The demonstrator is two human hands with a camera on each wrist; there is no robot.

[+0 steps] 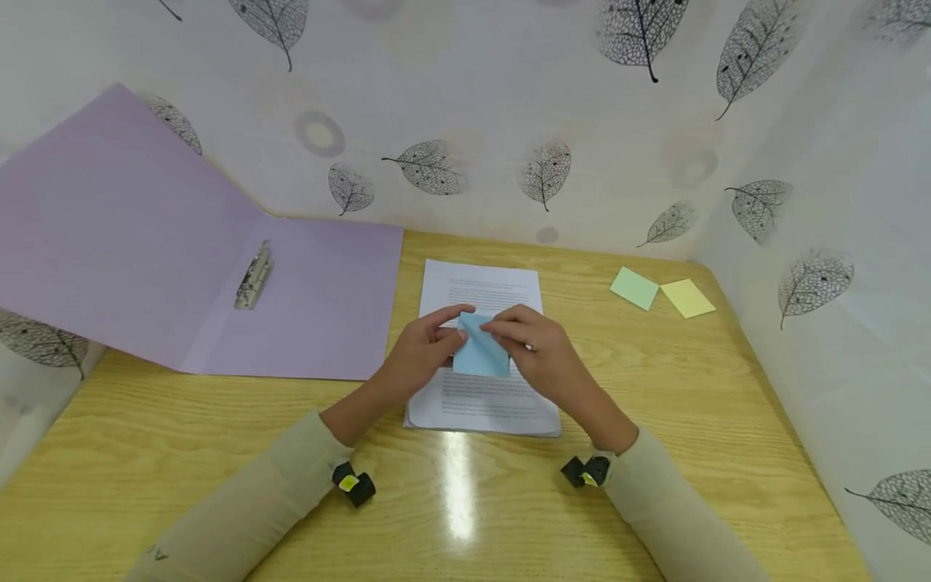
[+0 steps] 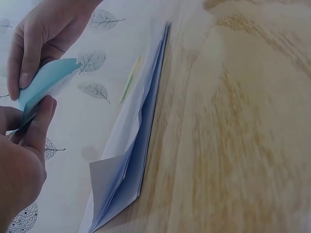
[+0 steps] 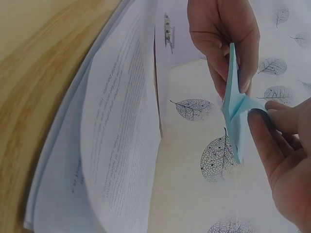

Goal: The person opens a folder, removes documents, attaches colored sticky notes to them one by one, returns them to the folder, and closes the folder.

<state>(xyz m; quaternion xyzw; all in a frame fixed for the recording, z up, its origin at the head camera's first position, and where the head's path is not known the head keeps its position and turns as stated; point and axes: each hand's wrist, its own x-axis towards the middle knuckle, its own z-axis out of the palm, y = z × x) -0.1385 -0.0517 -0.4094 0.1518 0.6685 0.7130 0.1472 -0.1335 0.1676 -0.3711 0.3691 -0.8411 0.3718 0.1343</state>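
Observation:
A blue sticky note pad (image 1: 481,353) is held above a stack of printed sheets (image 1: 502,411) in the middle of the table. My left hand (image 1: 423,347) grips the pad by its left edge, thumb on the front. With thumb and fingertips my right hand (image 1: 537,349) pinches the top sheet near its upper right corner. In the right wrist view that sheet of the blue pad (image 3: 236,111) is bent away from the rest, toward the right hand (image 3: 289,160). The left wrist view shows the pad (image 2: 48,80) between both hands.
To the left lies an open purple folder (image 1: 327,307) with a metal clip (image 1: 254,276), its cover leaning against the leaf-patterned backdrop (image 1: 465,105). At the back right of the wooden table (image 1: 655,388) are a green sticky pad (image 1: 634,288) and a yellow sticky pad (image 1: 688,298).

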